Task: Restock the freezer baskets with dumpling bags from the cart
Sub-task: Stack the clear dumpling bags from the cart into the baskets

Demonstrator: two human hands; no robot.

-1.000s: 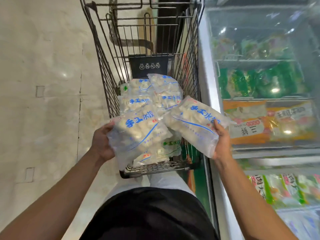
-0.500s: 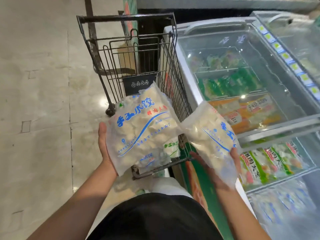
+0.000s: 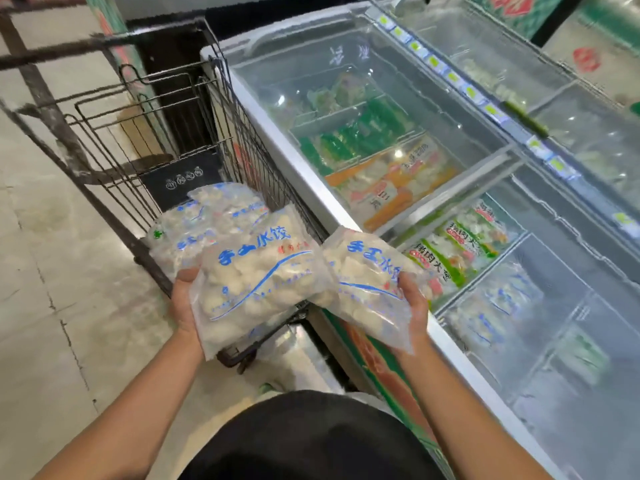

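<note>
We grip one clear, lumpy dumpling bag (image 3: 259, 282) per hand (image 3: 183, 303) (image 3: 414, 306), now touching, nearer the glass-topped freezer (image 3: 346, 216).

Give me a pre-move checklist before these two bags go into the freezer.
1. Left hand has a firm hold on the left dumpling bag: ok, fingers under its edge.
2. Right hand has hold of the right dumpling bag: ok, thumb on top.
3. Bags clear of the cart: ok, both lifted above its rim.
4. Freezer lid open over the target basket: cannot tell, glass glare hides where the pane ends.
5. Target basket has room: cannot tell, blue-print bags in freezer are blurred.
6. More stock left in the cart: ok, bags in cart remain.
</note>
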